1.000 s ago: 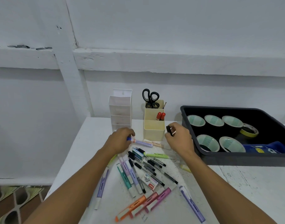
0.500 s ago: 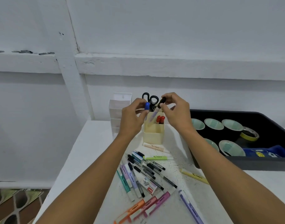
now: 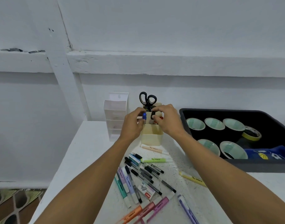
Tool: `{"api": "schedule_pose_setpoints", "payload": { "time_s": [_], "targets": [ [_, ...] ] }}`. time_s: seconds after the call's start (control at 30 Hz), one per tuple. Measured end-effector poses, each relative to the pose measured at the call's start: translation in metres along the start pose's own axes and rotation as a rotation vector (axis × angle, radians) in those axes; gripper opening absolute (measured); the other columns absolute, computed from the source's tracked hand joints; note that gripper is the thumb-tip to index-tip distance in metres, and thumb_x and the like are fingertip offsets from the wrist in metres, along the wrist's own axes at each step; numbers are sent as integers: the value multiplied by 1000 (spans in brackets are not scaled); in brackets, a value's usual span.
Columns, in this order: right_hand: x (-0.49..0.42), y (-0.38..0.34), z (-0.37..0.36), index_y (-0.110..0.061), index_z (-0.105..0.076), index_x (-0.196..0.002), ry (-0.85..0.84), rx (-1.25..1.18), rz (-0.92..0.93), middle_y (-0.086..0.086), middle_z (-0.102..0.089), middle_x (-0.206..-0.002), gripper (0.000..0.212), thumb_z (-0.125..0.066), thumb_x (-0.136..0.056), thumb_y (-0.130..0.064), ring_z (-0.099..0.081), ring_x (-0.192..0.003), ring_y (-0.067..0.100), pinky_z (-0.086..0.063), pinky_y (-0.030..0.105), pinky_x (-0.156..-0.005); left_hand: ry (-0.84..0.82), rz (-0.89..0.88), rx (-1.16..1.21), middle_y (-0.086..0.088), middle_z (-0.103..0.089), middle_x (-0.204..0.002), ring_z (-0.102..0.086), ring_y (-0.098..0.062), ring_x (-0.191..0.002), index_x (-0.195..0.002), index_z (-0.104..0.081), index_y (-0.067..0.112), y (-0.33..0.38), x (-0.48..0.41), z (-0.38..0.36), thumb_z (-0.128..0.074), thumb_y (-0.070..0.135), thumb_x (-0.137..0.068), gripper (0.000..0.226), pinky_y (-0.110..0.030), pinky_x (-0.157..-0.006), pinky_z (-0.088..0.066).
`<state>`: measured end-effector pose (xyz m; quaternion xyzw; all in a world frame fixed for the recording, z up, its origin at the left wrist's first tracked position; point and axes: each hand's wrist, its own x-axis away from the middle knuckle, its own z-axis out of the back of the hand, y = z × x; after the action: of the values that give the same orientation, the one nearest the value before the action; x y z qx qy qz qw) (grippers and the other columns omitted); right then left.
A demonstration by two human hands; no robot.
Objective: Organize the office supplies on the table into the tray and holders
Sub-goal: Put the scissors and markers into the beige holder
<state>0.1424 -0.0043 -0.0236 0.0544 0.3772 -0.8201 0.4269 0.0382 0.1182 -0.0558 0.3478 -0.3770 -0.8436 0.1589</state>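
A cream pen holder (image 3: pixel 152 137) stands at the back of the white table (image 3: pixel 93 151), with black scissors (image 3: pixel 147 100) upright in it. My left hand (image 3: pixel 132 125) pinches a blue-capped pen (image 3: pixel 144 116) over the holder's left side. My right hand (image 3: pixel 166 120) pinches a black-capped pen (image 3: pixel 153 115) over its middle. Both pens' lower ends are hidden in the holder. A red cap (image 3: pixel 161 118) shows under my right fingers. Several pens and highlighters (image 3: pixel 141 175) lie scattered in front, with a staples box (image 3: pixel 145 190).
A white tiered holder (image 3: pixel 116 113) stands left of the cream one. A black tray (image 3: pixel 267 165) at right holds several tape rolls (image 3: pixel 213 124), a yellow tape (image 3: pixel 251 134) and a blue item (image 3: pixel 267 155). A yellow highlighter (image 3: pixel 192 178) lies near the tray. The table's left edge drops to a patterned floor (image 3: pixel 14 206).
Both hands picked pens off the table, rose to the cream holder, and have now lowered the pens' tips into it.
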Motion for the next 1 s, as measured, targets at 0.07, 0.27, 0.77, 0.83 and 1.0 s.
{"api": "schedule_pose_setpoints", "payload": {
  "time_s": [0.07, 0.27, 0.77, 0.83, 1.0],
  "targets": [
    [-2, 6, -5, -24, -70, -113, -33, 55, 2, -4, -68, -113, 24, -68, -89, -23, -46, -115, 17, -41, 37, -95, -20, -12, -59, 0, -65, -99, -63, -14, -95, -107, -64, 15, -6, -1, -3, -61, -8, -85, 32, -22, -79, -54],
    [-3, 20, -14, -26, -66, -122, -102, 92, -14, -4, -65, -118, 33, -67, -89, -23, -46, -114, 20, -42, 44, -96, -69, 29, -185, -4, -60, -96, -54, -17, -94, -105, -65, 17, -8, -8, -15, -62, 3, -88, 22, -24, -76, -38],
    [0, 37, -17, -30, -60, -125, -96, -1, -82, 3, -63, -117, 45, -66, -87, -6, -57, -111, 19, -40, 26, -97, -61, 29, -195, -11, -65, -107, -57, -21, -89, -121, -62, 13, -6, -6, -19, -62, 2, -88, 35, -27, -80, -45],
    [1, 38, -19, -32, -59, -126, -92, -15, -81, 4, -63, -117, 47, -66, -86, -7, -57, -111, 20, -43, 31, -100, -54, 26, -197, -10, -64, -110, -50, -15, -86, -125, -60, 14, -5, -4, -18, -62, 2, -88, 38, -23, -80, -40],
    [14, 39, -17, -26, -54, -133, -67, -86, -62, 3, -60, -126, 52, -64, -87, -3, -50, -119, 18, -38, 25, -99, -58, 30, -153, -6, -60, -121, -53, -21, -106, -132, -53, 14, -11, 6, -16, -65, 3, -87, 48, -27, -91, -43]
  ]
}}
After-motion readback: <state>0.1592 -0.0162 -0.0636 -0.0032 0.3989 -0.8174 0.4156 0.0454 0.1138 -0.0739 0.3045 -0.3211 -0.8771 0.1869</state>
